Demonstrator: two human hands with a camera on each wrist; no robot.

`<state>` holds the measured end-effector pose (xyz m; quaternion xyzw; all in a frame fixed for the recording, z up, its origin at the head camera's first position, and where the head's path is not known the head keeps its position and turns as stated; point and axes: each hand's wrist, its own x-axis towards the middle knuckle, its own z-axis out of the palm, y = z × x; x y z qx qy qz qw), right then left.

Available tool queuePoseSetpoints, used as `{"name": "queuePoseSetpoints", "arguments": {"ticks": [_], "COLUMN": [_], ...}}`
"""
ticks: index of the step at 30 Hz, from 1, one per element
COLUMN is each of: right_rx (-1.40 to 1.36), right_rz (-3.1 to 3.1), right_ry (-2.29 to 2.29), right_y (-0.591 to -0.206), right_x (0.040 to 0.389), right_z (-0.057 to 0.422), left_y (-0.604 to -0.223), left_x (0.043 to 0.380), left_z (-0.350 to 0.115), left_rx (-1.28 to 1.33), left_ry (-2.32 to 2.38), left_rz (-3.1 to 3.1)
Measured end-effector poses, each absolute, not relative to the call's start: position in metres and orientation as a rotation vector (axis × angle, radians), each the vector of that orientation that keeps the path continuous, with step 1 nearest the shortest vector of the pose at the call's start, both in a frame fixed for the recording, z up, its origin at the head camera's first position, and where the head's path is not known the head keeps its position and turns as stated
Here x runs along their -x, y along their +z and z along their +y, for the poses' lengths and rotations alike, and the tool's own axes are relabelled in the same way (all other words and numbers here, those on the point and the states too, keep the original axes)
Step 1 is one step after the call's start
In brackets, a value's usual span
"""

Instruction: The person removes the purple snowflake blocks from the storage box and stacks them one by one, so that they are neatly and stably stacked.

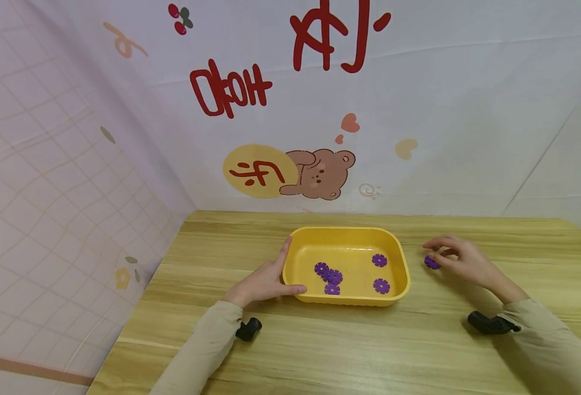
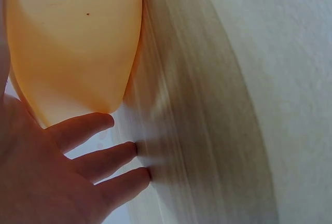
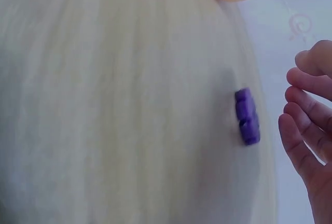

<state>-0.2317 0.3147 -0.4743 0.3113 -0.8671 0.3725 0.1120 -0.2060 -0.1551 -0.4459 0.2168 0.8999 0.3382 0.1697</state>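
A yellow plastic tray [image 1: 347, 300] stands on the wooden table. My left hand [image 1: 263, 282] rests against its left end, thumb at the front rim and index finger along the side. In the left wrist view, the fingers [image 2: 104, 164] extend fairly straight beside the tray's outer wall. Several purple notched discs [image 1: 381, 286] lie in the tray, some overlapping on the left. To the tray's right, my right hand [image 1: 468, 263] hovers over another purple disc [image 1: 432, 263]. The right wrist view shows this purple disc [image 3: 247, 116] on the table, apart from the loosely bent fingers [image 3: 298, 141].
The wooden table [image 1: 320, 351] extends around the tray. Behind it hangs a white backdrop [image 1: 443, 99] with a printed bear and red characters. A grid-patterned cloth [image 1: 48, 192] hangs at the left. Black devices [image 1: 490, 322] are worn at both wrists.
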Motion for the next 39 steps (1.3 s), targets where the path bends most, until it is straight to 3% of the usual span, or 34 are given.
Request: {"name": "queuePoseSetpoints", "arguments": {"ticks": [23, 39], "right_rx": [-1.059, -1.278], "right_rz": [-2.522, -2.452], "right_ry": [1.053, 1.08], "right_y": [-0.429, -0.432], "right_x": [0.234, 0.243], "right_z": [0.264, 0.227], "left_y": [-0.448, -0.448], "left_x": [0.206, 0.207], "left_z": [-0.155, -0.155], "left_rx": [-0.617, -0.615], "left_ry": [0.959, 0.931], "left_rz": [2.57, 2.579]}}
